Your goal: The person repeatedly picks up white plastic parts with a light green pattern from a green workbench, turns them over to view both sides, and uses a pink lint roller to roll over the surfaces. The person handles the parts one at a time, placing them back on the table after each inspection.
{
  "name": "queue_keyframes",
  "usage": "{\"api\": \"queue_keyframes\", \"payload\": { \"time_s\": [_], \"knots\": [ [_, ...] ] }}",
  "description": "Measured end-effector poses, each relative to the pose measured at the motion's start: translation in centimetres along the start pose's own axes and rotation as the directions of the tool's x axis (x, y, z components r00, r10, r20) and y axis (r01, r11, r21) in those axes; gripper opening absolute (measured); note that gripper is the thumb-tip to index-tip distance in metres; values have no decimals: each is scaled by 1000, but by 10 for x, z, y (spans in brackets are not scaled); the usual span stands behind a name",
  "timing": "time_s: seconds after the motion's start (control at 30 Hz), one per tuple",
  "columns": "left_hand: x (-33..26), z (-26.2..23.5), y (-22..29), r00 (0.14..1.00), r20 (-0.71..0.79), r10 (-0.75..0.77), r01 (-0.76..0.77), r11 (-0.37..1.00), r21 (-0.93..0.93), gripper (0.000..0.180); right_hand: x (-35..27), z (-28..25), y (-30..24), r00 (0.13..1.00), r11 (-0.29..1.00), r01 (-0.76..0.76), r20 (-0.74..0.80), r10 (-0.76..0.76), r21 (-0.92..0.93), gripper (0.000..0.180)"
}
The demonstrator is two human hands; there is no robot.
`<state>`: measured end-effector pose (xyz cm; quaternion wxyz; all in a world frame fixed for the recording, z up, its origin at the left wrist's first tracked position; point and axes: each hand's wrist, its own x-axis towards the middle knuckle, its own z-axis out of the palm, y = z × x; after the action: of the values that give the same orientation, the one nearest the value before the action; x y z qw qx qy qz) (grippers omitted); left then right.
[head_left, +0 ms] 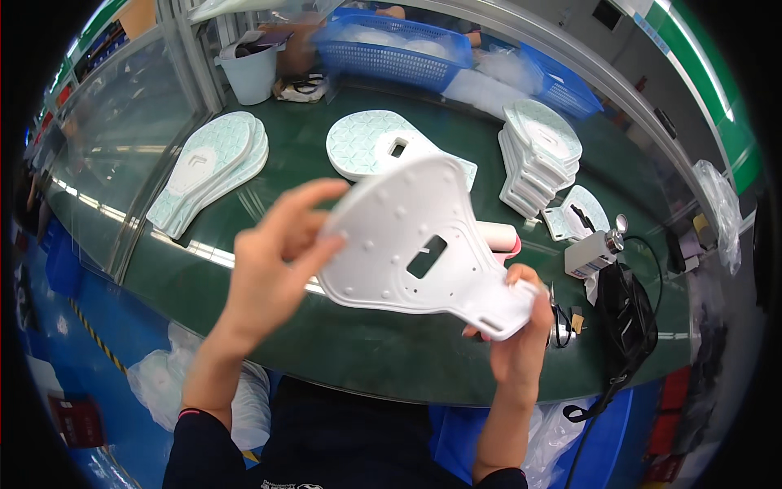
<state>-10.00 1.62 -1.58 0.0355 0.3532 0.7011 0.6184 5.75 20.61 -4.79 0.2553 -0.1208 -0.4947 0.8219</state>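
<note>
A dark green table (244, 326) with a curved edge fills the middle, glossy with strips of reflected ceiling light. Grey metal frame posts (191, 57) rise at its far side. Below lies a blue floor (106, 318) crossed by a yellow-and-black striped line (98, 338).

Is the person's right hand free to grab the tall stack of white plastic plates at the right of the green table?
Probably not right away: the right hand grips the narrow end of the white paddle-shaped plastic plate, as does the left hand. The tall stack of white plastic plates stands unobstructed beyond.
</note>
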Motion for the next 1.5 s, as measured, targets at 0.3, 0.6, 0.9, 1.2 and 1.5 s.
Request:
{"api": "queue_keyframes", "payload": {
  "time_s": [0.3,0.6,0.9,1.2,1.5],
  "knots": [
    [138,-40,-98,995,-97,21,9,955,296,36,137,-15,5,997,898,57,-30,-78,-437,36],
    [163,-14,-175,974,-134,-181,226,792,568,81,187,-41,49,980,502,43,-60,-187,-864,66],
    [155,19,-173,887,-151,-437,458,875,155,88,202,-13,49,977,621,-205,-124,172,-756,88],
    [112,-64,-162,960,-154,235,41,424,905,67,113,13,2,980,638,199,156,-125,-744,60],
    [93,-157,-168,954,-290,75,269,211,940,27,7,44,-7,899,767,241,434,55,-595,35]
  ]
}}
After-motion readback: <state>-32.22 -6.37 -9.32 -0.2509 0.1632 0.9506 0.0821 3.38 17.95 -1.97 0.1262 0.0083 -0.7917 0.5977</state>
